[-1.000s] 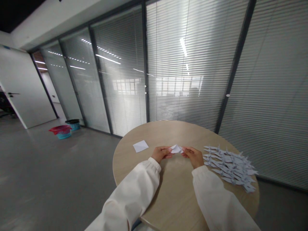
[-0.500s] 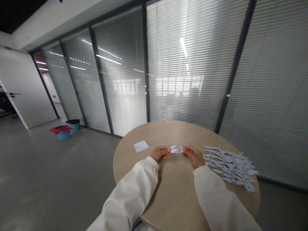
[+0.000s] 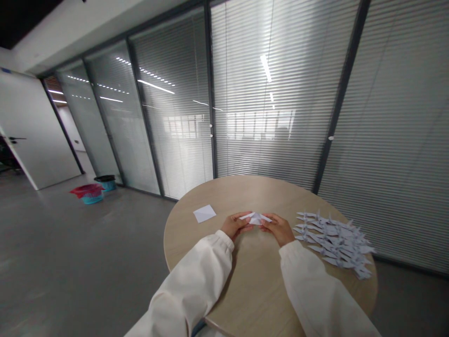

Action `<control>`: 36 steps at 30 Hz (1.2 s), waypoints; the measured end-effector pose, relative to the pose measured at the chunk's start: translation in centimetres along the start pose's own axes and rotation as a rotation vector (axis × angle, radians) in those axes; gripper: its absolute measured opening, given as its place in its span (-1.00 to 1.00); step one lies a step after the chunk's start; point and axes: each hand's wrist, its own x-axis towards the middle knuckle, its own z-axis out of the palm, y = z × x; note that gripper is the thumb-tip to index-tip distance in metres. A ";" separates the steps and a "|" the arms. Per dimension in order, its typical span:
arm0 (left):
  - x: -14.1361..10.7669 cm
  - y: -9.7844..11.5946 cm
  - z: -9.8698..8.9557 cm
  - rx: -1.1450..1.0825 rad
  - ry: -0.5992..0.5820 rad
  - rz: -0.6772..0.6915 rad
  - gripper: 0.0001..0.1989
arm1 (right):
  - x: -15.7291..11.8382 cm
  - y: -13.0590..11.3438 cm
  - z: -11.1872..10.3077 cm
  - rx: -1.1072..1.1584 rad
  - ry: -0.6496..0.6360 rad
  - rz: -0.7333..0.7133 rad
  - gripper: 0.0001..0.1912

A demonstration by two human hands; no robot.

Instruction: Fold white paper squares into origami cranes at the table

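Note:
A small piece of folded white paper (image 3: 256, 218) is held between both hands over the middle of the round table. My left hand (image 3: 237, 225) pinches its left side, with the thumb on top. On the right side, my right hand (image 3: 278, 228) grips it between thumb and fingers. The paper has creased, pointed ends rising at left and right. Fingertips underneath are partly hidden. To the left lies a flat square of white paper (image 3: 204, 214) with a faint crease. Many folded paper cranes (image 3: 336, 243) are laid out in rows near my right forearm.
The round wooden table (image 3: 259, 285) stands close to a glass partition with blinds (image 3: 270, 154). On the floor at left are a bin with a red liner (image 3: 91, 194) and a bin with a black liner (image 3: 107, 183). A white door (image 3: 38, 135) stands farther left.
Both hands have moved closer together on the folded paper. Its outer ends now point outward and up above the fingers. The paper square and the cranes stay in place.

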 end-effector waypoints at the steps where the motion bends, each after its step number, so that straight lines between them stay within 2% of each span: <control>1: 0.0 0.0 0.0 -0.006 -0.002 0.003 -0.56 | 0.0 -0.1 0.0 0.011 -0.004 0.002 -0.58; 8: 0.0 0.3 -0.2 -0.042 0.020 -0.001 -0.55 | -0.3 -0.8 -0.1 0.085 0.013 0.069 -0.62; 15: 0.2 0.2 -0.1 0.038 0.043 0.062 -0.50 | -0.5 -1.1 -0.1 0.110 -0.020 0.053 -0.54; 19: 0.3 0.3 0.2 0.223 0.021 0.176 -0.50 | -0.4 -0.8 -0.1 0.159 0.028 0.087 -0.62; 24: 0.0 0.4 0.5 0.466 0.026 0.378 -0.58 | -0.3 -0.7 0.1 0.277 0.029 0.191 -0.70; 28: -0.3 0.4 0.6 0.592 0.051 0.445 -0.62 | -0.4 -0.8 0.3 0.304 0.016 0.231 -0.79; 32: -0.2 0.5 0.5 0.609 0.154 0.450 -0.67 | -0.3 -0.6 0.4 0.209 0.004 0.200 -0.77; 36: 0.1 0.5 0.4 0.608 0.252 0.397 -0.67 | 0.0 -0.3 0.3 0.005 0.058 0.043 -0.67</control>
